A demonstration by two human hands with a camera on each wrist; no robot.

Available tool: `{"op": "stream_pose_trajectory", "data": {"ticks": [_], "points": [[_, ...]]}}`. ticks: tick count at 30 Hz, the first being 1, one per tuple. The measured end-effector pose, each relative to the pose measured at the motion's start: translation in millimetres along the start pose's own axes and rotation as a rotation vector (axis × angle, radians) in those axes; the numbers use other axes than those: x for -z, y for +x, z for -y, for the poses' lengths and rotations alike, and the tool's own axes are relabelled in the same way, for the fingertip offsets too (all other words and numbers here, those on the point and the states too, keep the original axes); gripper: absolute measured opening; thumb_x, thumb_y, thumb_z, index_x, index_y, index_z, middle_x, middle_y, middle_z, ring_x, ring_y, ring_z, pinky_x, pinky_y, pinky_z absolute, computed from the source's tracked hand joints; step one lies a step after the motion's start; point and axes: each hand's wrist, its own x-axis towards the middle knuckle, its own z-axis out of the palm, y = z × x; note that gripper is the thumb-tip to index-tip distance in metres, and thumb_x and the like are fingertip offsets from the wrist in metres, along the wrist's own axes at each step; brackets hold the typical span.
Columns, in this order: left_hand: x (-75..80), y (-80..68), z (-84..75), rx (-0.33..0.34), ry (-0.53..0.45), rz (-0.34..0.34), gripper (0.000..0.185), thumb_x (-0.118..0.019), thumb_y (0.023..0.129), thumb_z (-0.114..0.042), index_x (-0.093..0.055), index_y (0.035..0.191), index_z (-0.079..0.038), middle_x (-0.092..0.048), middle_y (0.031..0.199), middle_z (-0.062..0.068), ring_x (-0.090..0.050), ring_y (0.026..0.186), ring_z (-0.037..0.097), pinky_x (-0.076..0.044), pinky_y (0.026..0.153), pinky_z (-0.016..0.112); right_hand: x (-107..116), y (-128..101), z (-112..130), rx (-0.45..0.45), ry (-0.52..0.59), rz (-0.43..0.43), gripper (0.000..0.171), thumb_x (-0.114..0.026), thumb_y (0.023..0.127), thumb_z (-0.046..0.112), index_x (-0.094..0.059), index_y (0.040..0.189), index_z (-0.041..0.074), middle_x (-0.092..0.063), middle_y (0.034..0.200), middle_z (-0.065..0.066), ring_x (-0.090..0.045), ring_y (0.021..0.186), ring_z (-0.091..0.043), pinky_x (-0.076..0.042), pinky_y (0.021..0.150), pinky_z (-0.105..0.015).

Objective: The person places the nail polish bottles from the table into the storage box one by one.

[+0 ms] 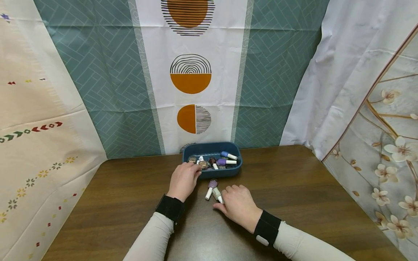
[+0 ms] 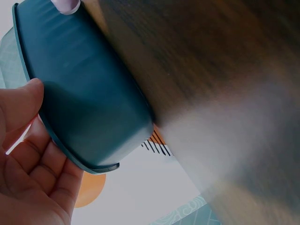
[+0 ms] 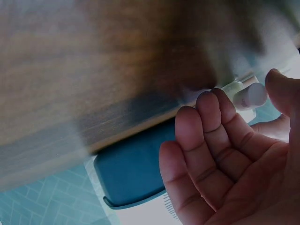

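Observation:
A dark teal bin point(image 1: 217, 174) holds several nail polish bottles, among them a purple bottle point(image 1: 222, 161) and a glittery brown bottle point(image 1: 204, 165). My left hand point(image 1: 184, 178) is over the bin's front left rim. In the left wrist view its thumb point(image 2: 33, 96) lies at the rim; the fingertips are hidden behind the wall. On the table before the bin lie a lavender nail polish bottle point(image 1: 213, 183) and a pale green nail polish bottle point(image 1: 216, 192), both white-capped. My right hand point(image 1: 240, 203) rests beside the pale green one, fingers slightly bent, thumb near its cap point(image 3: 255, 95).
The brown wooden table point(image 1: 303, 195) extends to both sides. A patterned curtain point(image 1: 202, 83) hangs right behind the bin at the table's back edge. More printed cloth point(image 1: 375, 145) hangs along the right side and the left.

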Motion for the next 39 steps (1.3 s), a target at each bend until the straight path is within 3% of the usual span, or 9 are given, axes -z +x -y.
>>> {"op": "stream_pose_trajectory", "data": {"ticks": [8, 14, 39], "points": [[-0.4, -0.5, 0.4, -0.005, -0.007, -0.011, 0.010, -0.085, 0.100, -0.014, -0.085, 0.109, -0.012, -0.078, 0.100, 0.004, -0.070, 0.095, 0.028, -0.058, 0.098, 0.049, -0.1, 0.6, -0.3, 0.011, -0.030, -0.002, 0.043, -0.083, 0.097, 0.050, -0.068, 0.077, 0.015, -0.055, 0.068, 0.002, -0.057, 0.061, -0.016, -0.041, 0.053, -0.031], [-0.3, -0.5, 0.1, -0.008, -0.008, -0.014, 0.009, -0.085, 0.099, -0.014, -0.085, 0.109, -0.012, -0.079, 0.100, 0.004, -0.070, 0.094, 0.027, -0.058, 0.098, 0.048, -2.4, 0.1, -1.5, 0.015, -0.042, -0.017, 0.036, -0.083, 0.097, 0.043, -0.070, 0.079, 0.015, -0.058, 0.068, 0.002, -0.058, 0.061, -0.016, -0.040, 0.052, -0.031], [-1.4, -0.3, 0.8, -0.005, -0.017, -0.011, 0.009, -0.085, 0.100, -0.014, -0.085, 0.109, -0.012, -0.078, 0.101, 0.004, -0.069, 0.093, 0.027, -0.058, 0.095, 0.048, -1.0, -0.1, -3.1, 0.015, -0.023, 0.007, 0.033, -0.081, 0.099, 0.038, -0.072, 0.080, 0.012, -0.061, 0.069, 0.001, -0.057, 0.060, -0.015, -0.040, 0.051, -0.030]]}}
